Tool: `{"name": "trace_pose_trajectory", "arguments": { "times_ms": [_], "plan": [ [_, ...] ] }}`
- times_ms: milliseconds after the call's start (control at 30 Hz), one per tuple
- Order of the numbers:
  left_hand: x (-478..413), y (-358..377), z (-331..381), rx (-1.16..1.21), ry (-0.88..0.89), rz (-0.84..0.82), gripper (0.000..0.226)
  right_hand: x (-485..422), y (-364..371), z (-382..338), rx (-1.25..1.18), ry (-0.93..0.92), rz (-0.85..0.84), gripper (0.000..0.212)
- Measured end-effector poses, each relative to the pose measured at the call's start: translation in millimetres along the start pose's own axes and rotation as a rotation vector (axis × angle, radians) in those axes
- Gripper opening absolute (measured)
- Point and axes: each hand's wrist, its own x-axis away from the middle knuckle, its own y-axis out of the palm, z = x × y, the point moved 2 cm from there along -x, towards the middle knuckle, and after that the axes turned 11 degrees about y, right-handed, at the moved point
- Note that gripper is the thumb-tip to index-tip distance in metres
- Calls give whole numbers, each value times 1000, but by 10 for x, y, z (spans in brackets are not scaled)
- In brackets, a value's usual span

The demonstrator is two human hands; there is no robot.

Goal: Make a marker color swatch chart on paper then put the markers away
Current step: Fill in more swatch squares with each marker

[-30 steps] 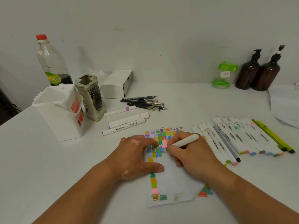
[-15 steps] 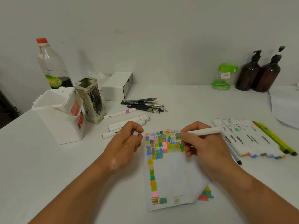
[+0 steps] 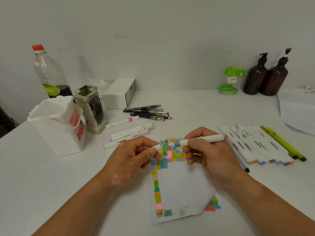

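1. The right hand is closing its grip round the barrel of a white marker, with fingers and thumb pinching it beside the green band.
2. The left hand is pinching the marker's left end between thumb and forefinger.
3. The marker is lying roughly level between both hands, above the top edge of the paper.
4. The paper is resting on the tabletop, showing coloured swatches along its top and left side, with its lower right corner curling up.
5. A row of markers is lying to the right, and four loose markers are lying to the left near a white bin.
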Motion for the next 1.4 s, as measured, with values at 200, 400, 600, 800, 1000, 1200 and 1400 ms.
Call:
{"name": "trace_pose_trajectory", "arguments": {
  "times_ms": [200, 400, 600, 800, 1000, 1200, 1400],
  "plan": [
    [5, 31, -1, 33, 3, -11, 21, 11, 31, 29, 47, 1, -51, 9],
    [20, 88, 10, 146, 22, -12, 14, 33, 109, 43, 103, 9, -78, 8],
    [36, 67, 24, 330, 23, -7, 16, 69, 142, -11, 74, 21, -99, 10],
    [50, 27, -10, 419, -18, -13, 28, 107, 155, -19, 177, -70, -118, 10],
    [-5, -31, 4, 189, 14, 34, 23, 54, 37, -95, 325, -56, -151, 15],
    [-11, -17, -18, 36, 6, 22, 15, 114, 37, -48, 829, 46, -197, 27],
    [-13, -33, -125, -228, 37, 29, 22, 56, 98, 38, 1074, -8, 37, 12]
  ]
}}
